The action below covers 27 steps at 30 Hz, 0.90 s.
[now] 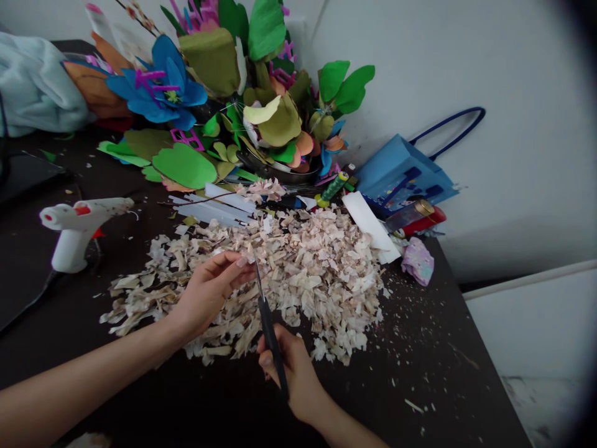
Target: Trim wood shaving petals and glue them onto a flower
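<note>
Flanking pale scraps [321, 261]: white glue gun [71, 239]

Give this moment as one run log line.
right hand: holds black-handled metal tool, likely scissors; left hand: beside its tip; below: pale papery scraps

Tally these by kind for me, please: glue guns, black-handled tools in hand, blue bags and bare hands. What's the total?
Hot glue gun: 1
Black-handled tool, probably scissors: 1
Blue bag: 1
Bare hands, left hand and right hand: 2
Total: 5
</note>
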### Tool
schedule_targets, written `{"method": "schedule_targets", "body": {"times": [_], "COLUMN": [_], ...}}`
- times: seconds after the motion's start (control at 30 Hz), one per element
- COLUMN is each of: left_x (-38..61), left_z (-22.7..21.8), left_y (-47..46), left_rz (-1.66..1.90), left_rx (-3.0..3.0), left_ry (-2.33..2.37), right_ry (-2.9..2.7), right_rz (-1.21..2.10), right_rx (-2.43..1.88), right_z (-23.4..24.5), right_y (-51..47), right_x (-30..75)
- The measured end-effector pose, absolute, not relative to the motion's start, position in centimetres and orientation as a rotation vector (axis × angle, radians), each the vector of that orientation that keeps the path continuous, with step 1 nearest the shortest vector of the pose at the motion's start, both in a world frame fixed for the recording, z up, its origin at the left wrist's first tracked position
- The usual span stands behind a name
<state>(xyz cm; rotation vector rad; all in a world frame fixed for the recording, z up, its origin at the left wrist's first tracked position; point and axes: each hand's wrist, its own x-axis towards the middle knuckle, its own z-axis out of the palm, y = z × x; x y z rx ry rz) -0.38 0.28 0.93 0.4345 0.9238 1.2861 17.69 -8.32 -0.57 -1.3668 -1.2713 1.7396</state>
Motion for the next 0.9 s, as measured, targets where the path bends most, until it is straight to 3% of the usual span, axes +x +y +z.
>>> {"method": "schedule_targets", "body": {"times": [0.43, 0.9], "left_x": [-0.4, -1.4], "left_z": [0.7, -0.1], "left_y": [0.3, 0.5], "left_rz": [1.275, 1.094], "left_rx": [0.445, 0.718], "left_ry": [0.934, 0.925], "right_ry": [-1.185, -1.466], "right_rz": [1.801, 1.762], "right_rx": [-1.37, -1.334], "right_z": [-1.2, 0.3], "right_y": [-8.6, -8.0], "right_x": [17.4, 21.6]}}
